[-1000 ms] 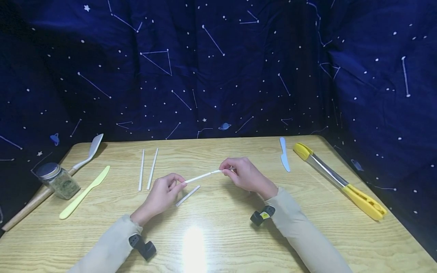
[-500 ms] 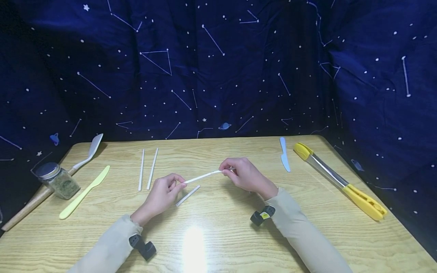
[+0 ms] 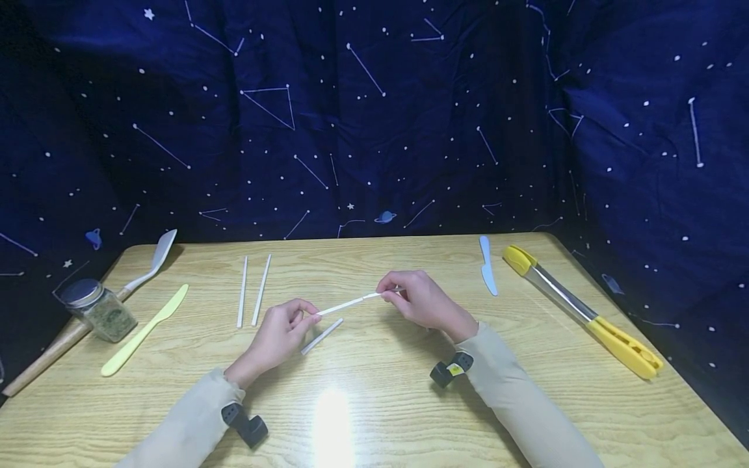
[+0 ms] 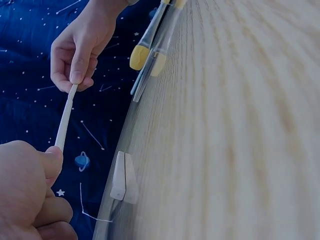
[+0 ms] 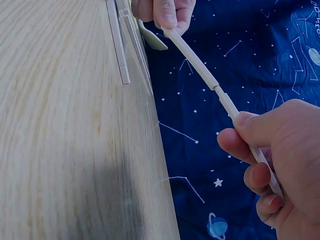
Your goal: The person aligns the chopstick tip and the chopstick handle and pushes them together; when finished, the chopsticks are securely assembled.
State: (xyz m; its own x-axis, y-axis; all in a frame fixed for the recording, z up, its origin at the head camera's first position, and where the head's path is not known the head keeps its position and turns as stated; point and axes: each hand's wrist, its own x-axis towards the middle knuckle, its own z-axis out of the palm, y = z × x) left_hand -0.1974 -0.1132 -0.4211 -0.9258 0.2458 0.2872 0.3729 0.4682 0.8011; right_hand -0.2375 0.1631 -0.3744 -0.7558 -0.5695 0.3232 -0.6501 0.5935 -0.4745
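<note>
In the head view my left hand [image 3: 283, 331] pinches one end of a thin white stick [image 3: 341, 307] between thumb and fingertips, raised above the table. My right hand [image 3: 424, 302] grips a second white piece [image 3: 371, 296], in line with the first. Seen from the right wrist, the longer stick [image 5: 192, 57] and the narrower-ended piece [image 5: 227, 103] meet end to end at a small uneven joint; whether they are locked together I cannot tell. A short white stick [image 3: 322, 336] lies on the table just right of my left hand. Two longer white sticks [image 3: 242, 292] [image 3: 261, 290] lie beyond it.
To the left are a yellow knife [image 3: 146, 330], a spice jar [image 3: 105, 312] leaning on a wooden-handled spatula [image 3: 64, 344]. At the right lie a light blue knife [image 3: 487, 266] and yellow-ended tongs [image 3: 562, 296]. A dark starry cloth [image 3: 374, 130] hangs behind the wooden table [image 3: 409, 403].
</note>
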